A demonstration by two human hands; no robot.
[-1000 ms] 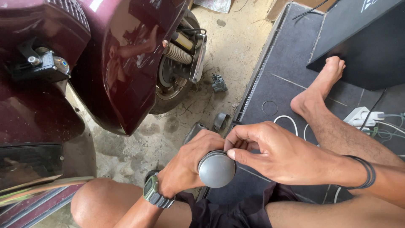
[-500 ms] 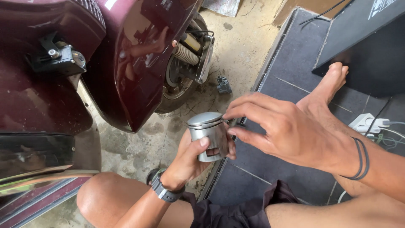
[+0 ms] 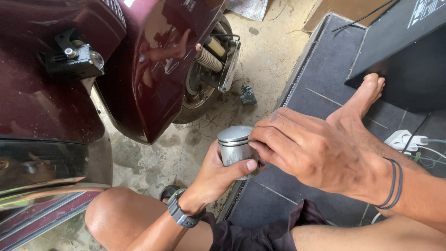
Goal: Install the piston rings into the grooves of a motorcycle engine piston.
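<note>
Head view, left hand: your left hand [image 3: 218, 174] wraps the metal cylinder [image 3: 236, 148] from below, thumb pressed across its front, fingers closed around its side.
Head view, right hand: your right hand [image 3: 311, 151] comes over from the right, fingers [image 3: 267, 135] narrowed and touching the cylinder's upper side; you cannot tell whether they pinch a small part there.
Where the cylinder is: held in the air above the concrete floor [image 3: 265, 60], at the edge of the dark mat [image 3: 325, 74], just right of the maroon scooter [image 3: 139, 69].
Nearby: your bare foot [image 3: 360, 100] rests on the mat; a white power strip [image 3: 404, 139] lies beyond your right wrist.
Risk: the cylinder looks smooth and shiny, so a loosened thumb could let it slip onto the concrete and dent.
Risk: any small piece under your right fingertips could drop and roll under the scooter.
</note>
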